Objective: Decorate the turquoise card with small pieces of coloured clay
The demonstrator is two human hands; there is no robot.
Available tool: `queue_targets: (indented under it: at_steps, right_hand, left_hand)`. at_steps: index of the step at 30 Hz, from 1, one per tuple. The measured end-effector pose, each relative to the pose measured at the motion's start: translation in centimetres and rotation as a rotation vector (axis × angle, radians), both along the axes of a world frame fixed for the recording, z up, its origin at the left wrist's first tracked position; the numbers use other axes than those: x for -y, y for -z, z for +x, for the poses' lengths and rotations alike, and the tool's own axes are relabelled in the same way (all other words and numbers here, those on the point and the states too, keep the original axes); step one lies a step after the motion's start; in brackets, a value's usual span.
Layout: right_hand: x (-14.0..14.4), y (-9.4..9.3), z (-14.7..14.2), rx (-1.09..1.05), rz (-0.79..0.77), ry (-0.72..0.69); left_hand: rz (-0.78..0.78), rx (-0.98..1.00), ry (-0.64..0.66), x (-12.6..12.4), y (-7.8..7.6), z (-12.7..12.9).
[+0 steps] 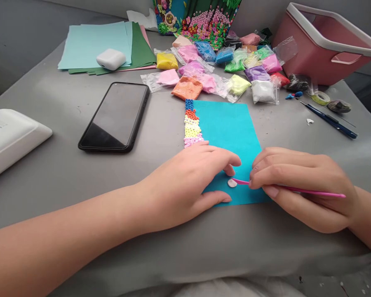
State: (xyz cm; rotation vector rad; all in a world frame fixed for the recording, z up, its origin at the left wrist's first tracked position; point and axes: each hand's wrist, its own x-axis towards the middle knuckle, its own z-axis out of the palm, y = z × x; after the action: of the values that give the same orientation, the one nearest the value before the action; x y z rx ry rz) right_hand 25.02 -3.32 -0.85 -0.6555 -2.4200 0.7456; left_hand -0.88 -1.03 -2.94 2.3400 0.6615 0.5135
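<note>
A blue sheet of card (225,128) lies on the grey table, with small ring-shaped pieces (191,123) in blue, orange, pale yellow and pink along its left edge. My left hand (194,181) rests over the card's lower left part, fingers apart and thumb stretched out, holding nothing. Between its thumb and fingertips sits a small flat white disc of clay (232,183). In my right hand (303,185) is a thin pink modelling tool (315,192), gripped like a pen. Its flat tip touches or overlaps the disc's upper edge.
Several bagged clay packets (204,70) lie behind the card, near a pink basket (312,49). A phone (116,117), an earbud case (111,59) on coloured paper (92,43) and a white device (12,140) stand left. A dark blue pen-like tool (329,119) lies right.
</note>
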Motion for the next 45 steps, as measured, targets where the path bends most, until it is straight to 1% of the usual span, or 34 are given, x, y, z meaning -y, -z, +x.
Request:
queue_targets:
  at_steps: [6, 8, 11, 16, 24, 30, 33, 37, 45]
  right_hand:
    - [-0.31, -0.14, -0.04, 0.079, 0.113, -0.068]
    - [-0.24, -0.05, 0.12, 0.081, 0.14, -0.069]
    - [-0.18, 0.13, 0.32, 0.059, 0.165, -0.057]
    - [-0.35, 0.0, 0.46, 0.106, 0.178, -0.132]
    - [-0.3, -0.34, 0.77, 0.169, 0.24, -0.166]
    - [-0.33, -0.32, 0.28, 0.133, 0.252, -0.137]
    - [-0.36, -0.47, 0.14, 0.153, 0.258, -0.152]
    - [-0.14, -0.62, 0.31, 0.172, 0.223, -0.154]
    - [0.07, -0.01, 0.19, 0.123, 0.239, -0.161]
  left_hand:
    - [-0.042, -0.017, -0.007, 0.07, -0.09, 0.01]
    - [-0.05, -0.024, -0.014, 0.11, -0.1, 0.0]
    - [-0.054, -0.028, -0.018, 0.13, -0.09, -0.01]
    - [-0.062, -0.028, -0.015, 0.1, -0.12, 0.02]
    - [-0.054, -0.022, -0.007, 0.08, -0.18, 0.07]
    - [-0.05, -0.025, -0.011, 0.08, -0.22, 0.1]
    - [-0.055, -0.028, -0.006, 0.05, -0.27, 0.13]
    - [-0.059, -0.035, -0.011, 0.06, -0.26, 0.14]
    - [-0.062, -0.017, -0.002, 0.02, -0.18, 0.09]
